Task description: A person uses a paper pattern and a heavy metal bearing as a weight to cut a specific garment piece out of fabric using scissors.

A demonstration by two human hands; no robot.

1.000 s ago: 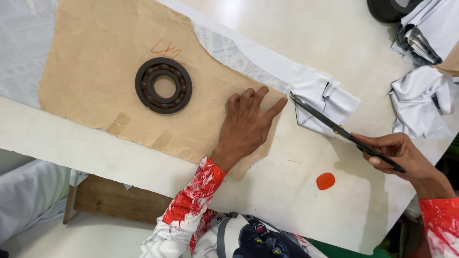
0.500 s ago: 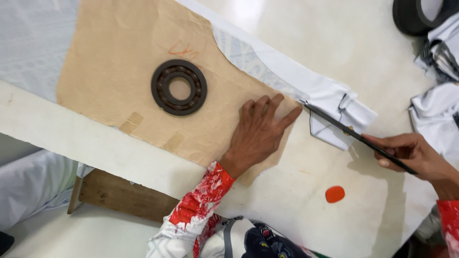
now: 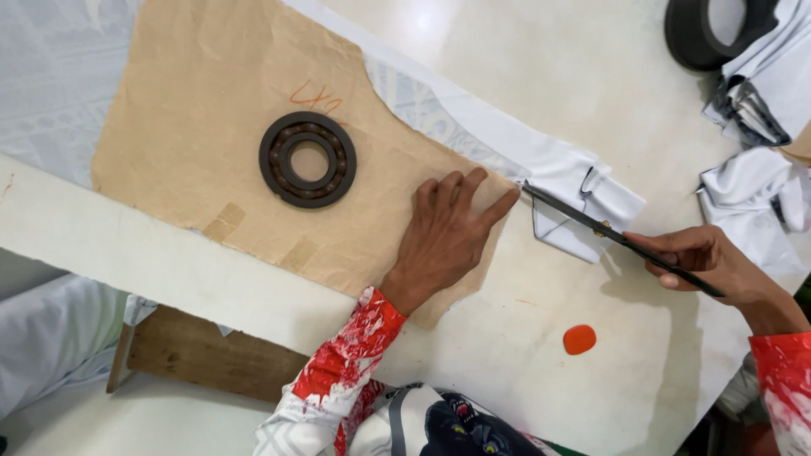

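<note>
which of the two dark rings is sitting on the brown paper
The bearing ring, weighing down the middle of the brown paper pattern beside the left hand. The other ring lies on the bare table at the top right edge.

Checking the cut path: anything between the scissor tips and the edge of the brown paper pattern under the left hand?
Nothing visible does. The scissors, held in the right hand, have their tips right at the corner of the brown paper pattern, beside the left hand fingertips. The bearing ring sits well back on the pattern, and the orange chalk lies off to the side.
</note>
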